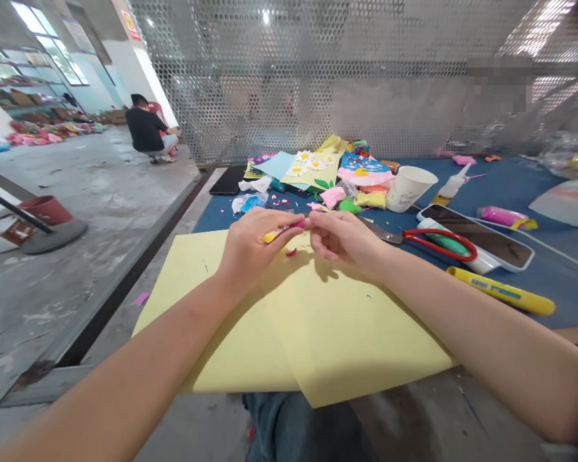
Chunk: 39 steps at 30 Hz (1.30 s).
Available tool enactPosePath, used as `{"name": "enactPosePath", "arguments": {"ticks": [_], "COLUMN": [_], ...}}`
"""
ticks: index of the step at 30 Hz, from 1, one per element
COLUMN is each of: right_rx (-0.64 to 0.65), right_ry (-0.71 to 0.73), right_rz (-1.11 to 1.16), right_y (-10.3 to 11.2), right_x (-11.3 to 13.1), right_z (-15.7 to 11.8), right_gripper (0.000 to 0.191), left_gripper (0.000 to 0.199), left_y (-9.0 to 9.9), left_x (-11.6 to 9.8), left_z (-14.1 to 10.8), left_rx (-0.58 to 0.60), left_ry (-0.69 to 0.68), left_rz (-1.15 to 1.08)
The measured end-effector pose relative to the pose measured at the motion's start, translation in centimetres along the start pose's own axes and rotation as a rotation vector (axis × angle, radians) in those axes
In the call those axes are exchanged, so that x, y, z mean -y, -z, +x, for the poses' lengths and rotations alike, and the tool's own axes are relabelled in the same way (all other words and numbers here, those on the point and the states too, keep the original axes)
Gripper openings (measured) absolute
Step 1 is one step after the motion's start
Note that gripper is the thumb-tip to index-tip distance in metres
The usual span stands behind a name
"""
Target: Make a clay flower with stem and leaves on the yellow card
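Note:
Above the yellow paper, my left hand pinches a small magenta piece between thumb and forefinger. A bit of yellow shows beneath that hand's fingers. My right hand meets it fingertip to fingertip, its thumb and forefinger closed at the piece's right side; what they grip is hidden. A curved dark pink scrap is just below the fingers. Right of my right hand, red-handled scissors lie with their blades toward it.
Behind my hands are soft pink and green lumps, a paper cup and daisy-decorated paper. A phone, glue bottle and yellow tube lie right. Perforated metal backs the table. A person squats far left.

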State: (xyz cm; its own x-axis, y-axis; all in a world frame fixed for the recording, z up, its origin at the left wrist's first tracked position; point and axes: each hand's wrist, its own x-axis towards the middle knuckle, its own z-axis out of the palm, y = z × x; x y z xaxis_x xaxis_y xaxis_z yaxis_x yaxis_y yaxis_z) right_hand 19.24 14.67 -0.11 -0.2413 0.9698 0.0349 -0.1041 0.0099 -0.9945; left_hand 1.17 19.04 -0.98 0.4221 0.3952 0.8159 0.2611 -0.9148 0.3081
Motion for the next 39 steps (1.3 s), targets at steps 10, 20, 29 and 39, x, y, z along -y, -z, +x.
{"name": "enactPosePath", "arguments": {"ticks": [10, 20, 29, 39], "right_rx": [0.078, 0.209, 0.201, 0.299], "right_ry": [-0.075, -0.128, -0.116, -0.137], "right_rz": [0.196, 0.199, 0.222, 0.183], "right_y": [0.19, 0.35, 0.22, 0.39], "right_x": [0.31, 0.45, 0.74, 0.60], "right_z": [-0.44, -0.67, -0.86, -0.94], "right_gripper": [0.026, 0.045, 0.053, 0.055], "left_gripper": [0.019, 0.016, 0.035, 0.015], "left_y": [0.06, -0.09, 0.05, 0.14], "left_x": [0.07, -0.08, 0.00, -0.54], "left_z": [-0.08, 0.12, 0.13, 0.22], "left_rx": [0.003, 0.031, 0.039, 0.041], "left_ry": [0.112, 0.214, 0.306, 0.256], "left_rz": [-0.063, -0.218, -0.241, -0.231]}}
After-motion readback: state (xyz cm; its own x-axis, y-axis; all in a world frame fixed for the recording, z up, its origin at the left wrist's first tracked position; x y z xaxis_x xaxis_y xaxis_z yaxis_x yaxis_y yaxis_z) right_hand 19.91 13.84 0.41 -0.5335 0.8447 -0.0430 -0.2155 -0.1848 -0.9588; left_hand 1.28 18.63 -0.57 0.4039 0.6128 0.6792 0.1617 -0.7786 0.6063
